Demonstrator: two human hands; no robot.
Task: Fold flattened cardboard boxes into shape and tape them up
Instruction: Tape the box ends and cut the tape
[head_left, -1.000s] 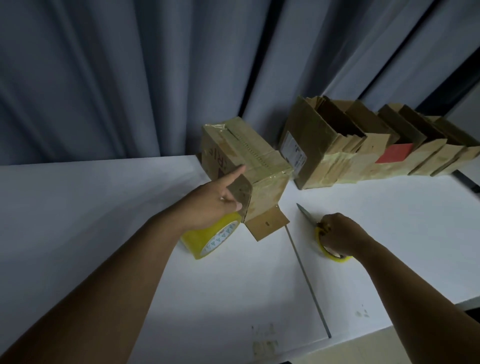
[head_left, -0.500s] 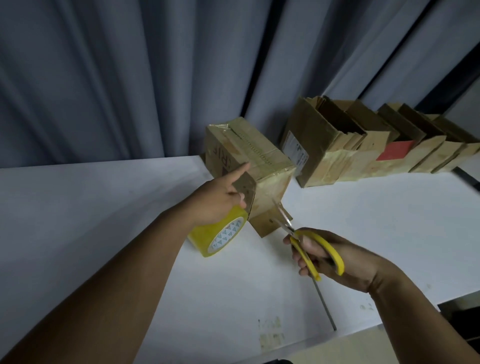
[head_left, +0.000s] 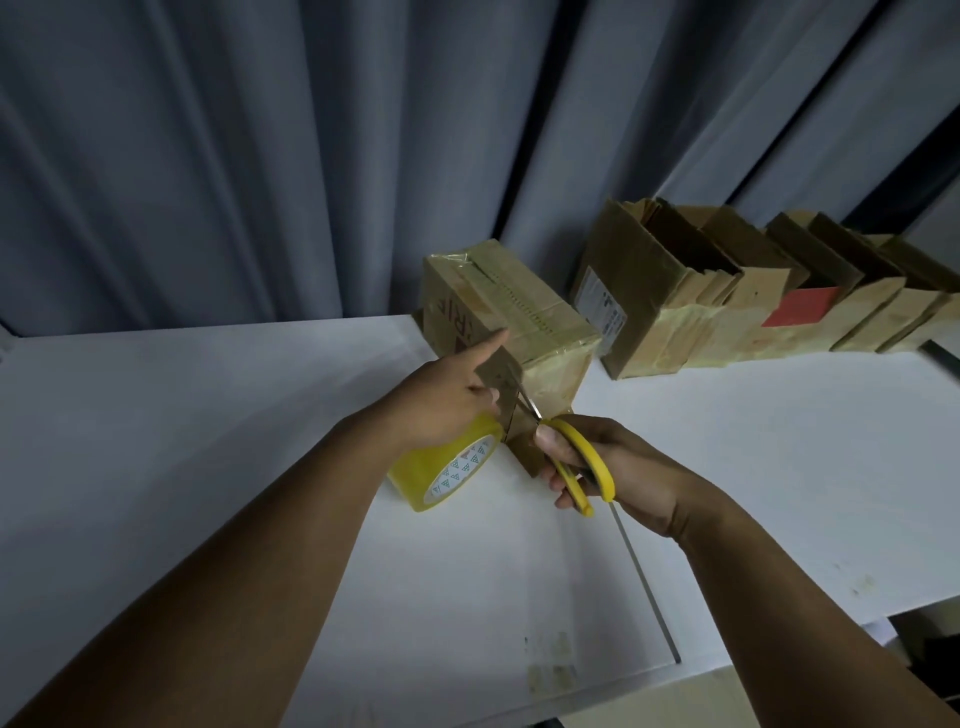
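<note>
Box (head_left: 519, 317) looks light, stiff, likely to skid: left hand (head_left: 441, 395), curled round roll (head_left: 441, 470), braces its corner with forefinger; right hand (head_left: 623, 467) grips scissors (head_left: 576, 462), blades at that corner.

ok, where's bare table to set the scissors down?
Bare: white table left of the left hand; also right of the right hand, before the row of open boxes. Crowded: around the taped box, tape roll, scissors.
</note>
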